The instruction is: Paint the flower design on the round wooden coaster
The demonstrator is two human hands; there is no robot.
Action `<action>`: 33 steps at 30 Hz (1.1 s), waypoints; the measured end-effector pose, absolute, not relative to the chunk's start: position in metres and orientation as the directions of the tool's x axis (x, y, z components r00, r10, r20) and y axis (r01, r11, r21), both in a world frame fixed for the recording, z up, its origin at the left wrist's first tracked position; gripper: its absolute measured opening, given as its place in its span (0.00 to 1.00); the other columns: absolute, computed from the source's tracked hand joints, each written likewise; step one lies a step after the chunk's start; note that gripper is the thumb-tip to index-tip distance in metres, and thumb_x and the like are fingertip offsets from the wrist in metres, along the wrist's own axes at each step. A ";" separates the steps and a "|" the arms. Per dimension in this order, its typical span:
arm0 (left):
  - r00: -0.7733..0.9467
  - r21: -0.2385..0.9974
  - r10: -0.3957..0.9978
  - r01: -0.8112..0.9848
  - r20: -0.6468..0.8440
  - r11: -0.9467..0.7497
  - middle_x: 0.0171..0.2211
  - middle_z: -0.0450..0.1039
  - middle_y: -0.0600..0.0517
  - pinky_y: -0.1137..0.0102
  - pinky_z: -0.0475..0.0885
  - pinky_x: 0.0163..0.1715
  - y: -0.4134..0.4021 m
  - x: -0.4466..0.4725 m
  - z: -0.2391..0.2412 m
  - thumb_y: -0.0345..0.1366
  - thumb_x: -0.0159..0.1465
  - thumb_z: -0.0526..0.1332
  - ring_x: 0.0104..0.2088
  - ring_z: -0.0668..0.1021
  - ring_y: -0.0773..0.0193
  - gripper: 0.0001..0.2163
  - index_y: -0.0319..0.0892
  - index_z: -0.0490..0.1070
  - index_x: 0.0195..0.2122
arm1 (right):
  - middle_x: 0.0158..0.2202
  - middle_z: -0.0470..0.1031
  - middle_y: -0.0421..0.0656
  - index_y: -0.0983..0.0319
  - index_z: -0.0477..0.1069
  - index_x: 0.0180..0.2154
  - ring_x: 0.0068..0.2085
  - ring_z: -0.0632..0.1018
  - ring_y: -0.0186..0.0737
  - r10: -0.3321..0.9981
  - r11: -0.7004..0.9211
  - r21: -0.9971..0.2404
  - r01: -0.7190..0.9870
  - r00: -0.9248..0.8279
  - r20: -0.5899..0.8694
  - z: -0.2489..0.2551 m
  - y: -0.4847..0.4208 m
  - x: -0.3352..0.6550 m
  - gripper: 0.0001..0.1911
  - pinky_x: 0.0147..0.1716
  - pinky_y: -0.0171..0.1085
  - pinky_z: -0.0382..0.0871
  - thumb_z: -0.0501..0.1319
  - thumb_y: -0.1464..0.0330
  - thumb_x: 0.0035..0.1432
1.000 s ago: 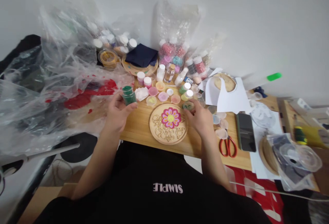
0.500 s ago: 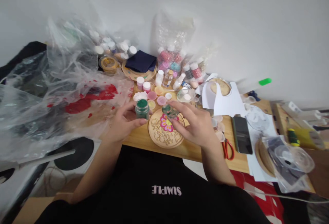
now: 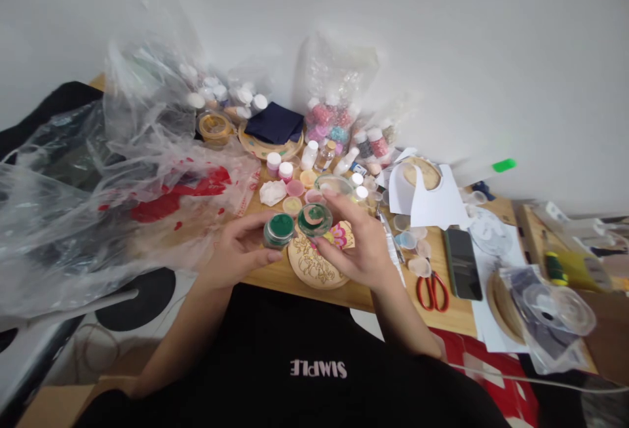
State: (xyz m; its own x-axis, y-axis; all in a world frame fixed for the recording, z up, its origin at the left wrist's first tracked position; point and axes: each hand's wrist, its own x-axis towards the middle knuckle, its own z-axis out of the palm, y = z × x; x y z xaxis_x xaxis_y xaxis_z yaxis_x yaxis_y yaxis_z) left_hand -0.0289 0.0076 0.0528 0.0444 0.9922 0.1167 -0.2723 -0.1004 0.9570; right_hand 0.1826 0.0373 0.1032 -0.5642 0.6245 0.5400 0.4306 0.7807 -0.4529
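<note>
My left hand [image 3: 238,252] is closed round a small open jar of green powder [image 3: 278,229], tilted toward me. Right beside it, my right hand [image 3: 354,244] holds a small clear cup with green inside [image 3: 314,219] between thumb and fingers. Both are held just above the near-left edge of a round wooden disc [image 3: 317,266] with a carved pattern and a pink and yellow painted flower, lying on the wooden table [image 3: 275,272].
Small cups of coloured powder [image 3: 293,187], bottles [image 3: 308,155] and bagged jars [image 3: 328,116] crowd the table behind the disc. Crumpled plastic bags [image 3: 122,172] fill the left. Red scissors [image 3: 432,290], a phone [image 3: 460,254], white paper [image 3: 427,195] and more wooden discs lie right.
Both hands came toward me and together. The right hand picked up the small green cup from beside the disc and brought it next to the jar, which now tilts toward me.
</note>
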 end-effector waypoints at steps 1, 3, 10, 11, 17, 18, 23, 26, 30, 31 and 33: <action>0.041 0.958 0.992 -0.266 0.120 -0.105 0.33 0.82 0.49 0.67 0.78 0.28 0.008 -0.031 0.053 0.42 0.44 0.77 0.31 0.82 0.58 0.17 0.51 0.81 0.37 | 0.61 0.69 0.47 0.52 0.42 0.68 0.54 0.77 0.42 0.624 0.781 -0.454 0.429 -0.561 0.543 0.103 0.037 0.182 0.39 0.47 0.42 0.78 0.60 0.69 0.62; 0.033 0.960 0.990 -0.250 0.137 -0.125 0.34 0.82 0.49 0.66 0.77 0.30 0.008 -0.035 0.053 0.43 0.45 0.76 0.33 0.82 0.57 0.17 0.50 0.81 0.37 | 0.62 0.67 0.48 0.53 0.41 0.68 0.55 0.76 0.43 0.620 0.784 -0.455 0.421 -0.563 0.547 0.102 0.037 0.179 0.39 0.48 0.43 0.77 0.59 0.70 0.62; -0.082 0.969 0.971 -0.078 0.226 -0.233 0.34 0.81 0.49 0.64 0.76 0.32 0.009 -0.054 0.060 0.45 0.48 0.74 0.33 0.80 0.56 0.16 0.52 0.81 0.38 | 0.53 0.75 0.49 0.55 0.49 0.66 0.48 0.80 0.43 0.620 0.784 -0.452 0.425 -0.569 0.540 0.093 0.041 0.165 0.34 0.39 0.39 0.79 0.60 0.68 0.62; -0.085 0.970 0.968 -0.043 0.235 -0.240 0.34 0.80 0.49 0.64 0.76 0.32 0.009 -0.057 0.061 0.45 0.48 0.74 0.34 0.80 0.56 0.15 0.52 0.81 0.38 | 0.52 0.76 0.48 0.56 0.49 0.65 0.47 0.80 0.42 0.617 0.787 -0.449 0.424 -0.571 0.541 0.091 0.041 0.163 0.34 0.39 0.39 0.79 0.60 0.68 0.62; -0.023 0.892 0.910 0.212 0.413 -0.400 0.37 0.80 0.54 0.69 0.74 0.36 0.006 -0.072 0.068 0.41 0.55 0.71 0.35 0.80 0.62 0.18 0.58 0.77 0.48 | 0.54 0.75 0.48 0.56 0.50 0.65 0.49 0.79 0.42 0.641 0.764 -0.470 0.442 -0.603 0.476 0.089 0.043 0.152 0.32 0.43 0.41 0.79 0.58 0.69 0.63; -0.004 0.873 0.902 0.255 0.431 -0.416 0.38 0.80 0.55 0.70 0.74 0.37 0.005 -0.074 0.069 0.41 0.56 0.70 0.36 0.80 0.63 0.19 0.59 0.76 0.50 | 0.54 0.75 0.48 0.56 0.50 0.65 0.50 0.79 0.42 0.643 0.762 -0.470 0.446 -0.605 0.469 0.089 0.043 0.151 0.32 0.44 0.42 0.79 0.57 0.69 0.63; 0.034 0.847 0.895 0.307 0.446 -0.434 0.39 0.80 0.55 0.70 0.73 0.39 0.003 -0.077 0.070 0.40 0.57 0.70 0.37 0.80 0.64 0.20 0.59 0.75 0.52 | 0.54 0.75 0.50 0.59 0.53 0.63 0.50 0.79 0.42 0.643 0.761 -0.488 0.428 -0.601 0.475 0.089 0.044 0.147 0.29 0.44 0.41 0.79 0.59 0.70 0.62; 0.022 0.868 0.908 0.283 0.419 -0.407 0.38 0.80 0.54 0.67 0.74 0.38 0.003 -0.076 0.069 0.40 0.57 0.70 0.37 0.80 0.61 0.18 0.57 0.76 0.50 | 0.52 0.75 0.50 0.59 0.54 0.62 0.47 0.80 0.41 0.647 0.757 -0.496 0.426 -0.598 0.474 0.089 0.044 0.147 0.29 0.42 0.40 0.79 0.59 0.70 0.62; 0.014 0.877 0.914 0.275 0.405 -0.393 0.38 0.80 0.53 0.67 0.74 0.37 0.004 -0.075 0.071 0.39 0.55 0.71 0.36 0.80 0.60 0.18 0.55 0.77 0.48 | 0.54 0.74 0.51 0.59 0.54 0.62 0.51 0.78 0.42 0.650 0.752 -0.505 0.424 -0.600 0.466 0.088 0.043 0.147 0.29 0.44 0.41 0.79 0.59 0.70 0.62; 0.012 0.879 0.915 0.272 0.404 -0.392 0.38 0.80 0.53 0.67 0.75 0.38 0.005 -0.075 0.071 0.38 0.54 0.71 0.36 0.80 0.60 0.18 0.54 0.77 0.47 | 0.54 0.74 0.51 0.59 0.54 0.61 0.52 0.78 0.42 0.648 0.754 -0.503 0.422 -0.600 0.468 0.088 0.043 0.147 0.28 0.44 0.40 0.78 0.59 0.71 0.62; 0.008 0.890 0.921 0.255 0.389 -0.378 0.38 0.80 0.53 0.67 0.75 0.38 0.005 -0.074 0.071 0.37 0.54 0.72 0.36 0.80 0.61 0.18 0.53 0.78 0.47 | 0.53 0.75 0.50 0.59 0.55 0.61 0.51 0.78 0.41 0.643 0.760 -0.497 0.418 -0.594 0.483 0.088 0.043 0.148 0.27 0.44 0.39 0.78 0.60 0.71 0.61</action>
